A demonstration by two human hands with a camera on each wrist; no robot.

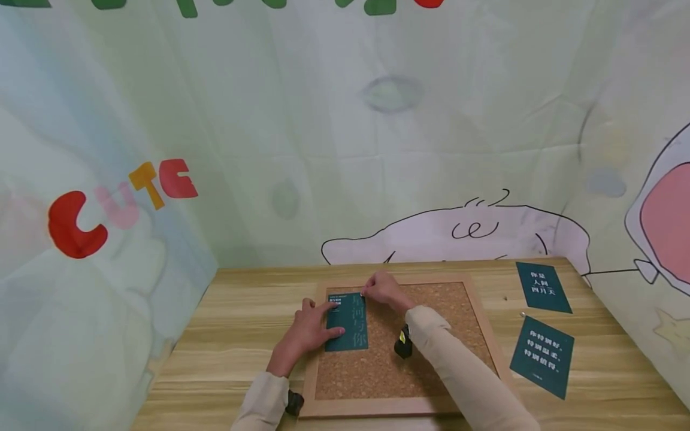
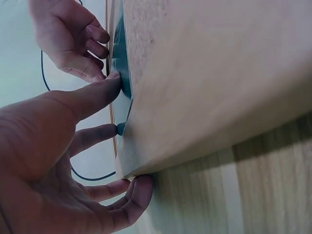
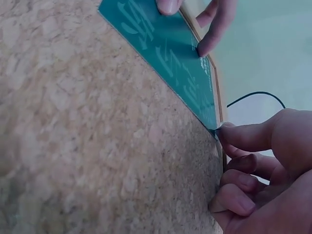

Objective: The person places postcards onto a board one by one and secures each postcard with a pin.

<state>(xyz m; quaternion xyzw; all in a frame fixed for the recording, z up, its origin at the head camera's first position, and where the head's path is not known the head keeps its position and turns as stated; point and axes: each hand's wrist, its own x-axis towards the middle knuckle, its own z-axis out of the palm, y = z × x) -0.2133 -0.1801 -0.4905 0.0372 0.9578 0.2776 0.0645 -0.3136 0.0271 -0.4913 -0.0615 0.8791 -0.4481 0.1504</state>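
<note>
Where hands (image 1: 308,328) (image 1: 384,288) touch card (image 1: 348,320), small print (image 1: 335,299) partly covered.

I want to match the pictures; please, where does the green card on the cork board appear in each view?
Head: the green card is below centre, at the upper left of the cork board.
Left wrist: the card is a narrow strip, upper left of centre.
Right wrist: the card slants across the upper middle.
Shared landmark: the cork board.

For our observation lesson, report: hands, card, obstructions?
Left hand touches green card on corkboard. Right hand pinches at its top right corner, held item unclear. Two other cards right of corkboard, out of the way.
</note>
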